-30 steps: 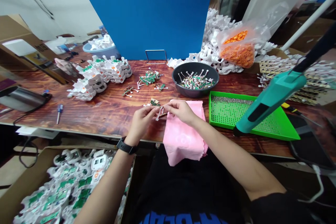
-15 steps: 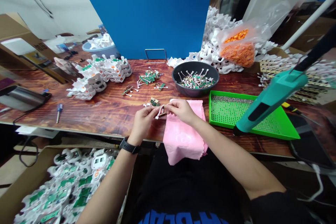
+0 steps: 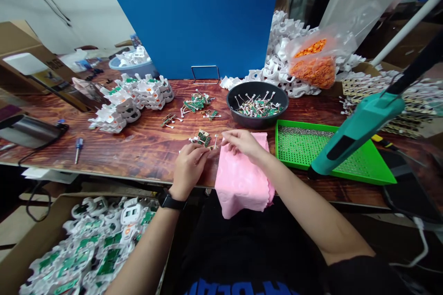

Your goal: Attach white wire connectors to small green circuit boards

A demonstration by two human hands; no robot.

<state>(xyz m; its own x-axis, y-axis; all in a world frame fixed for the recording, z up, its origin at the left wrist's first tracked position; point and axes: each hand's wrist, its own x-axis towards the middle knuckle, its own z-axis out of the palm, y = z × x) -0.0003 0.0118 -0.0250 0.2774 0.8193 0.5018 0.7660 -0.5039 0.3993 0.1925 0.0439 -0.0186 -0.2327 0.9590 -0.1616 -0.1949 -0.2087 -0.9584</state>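
My left hand (image 3: 189, 166) is closed in a pinch on a small circuit board (image 3: 212, 147), most of it hidden by the fingers. A short white wire with a plug stands up from the board. Just right of that plug is my right hand (image 3: 244, 143), fingers loosely bent and apart, with nothing visible in them. It hovers over the top of a pink cloth (image 3: 242, 179) that hangs over the table edge. Behind my left hand lie a few loose green circuit boards (image 3: 203, 137) with white plugs.
A dark bowl (image 3: 256, 122) of wired boards stands behind the cloth. Right of it are a green perforated tray (image 3: 304, 147) and a teal electric screwdriver (image 3: 356, 133). More boards (image 3: 196, 102), stacked white housings (image 3: 116, 113) and a blue-handled screwdriver (image 3: 79, 147) lie leftward.
My right hand has come away from the small board and its fingers have loosened. My left hand has turned, knuckles up, still holding the board; its wire now points upward.
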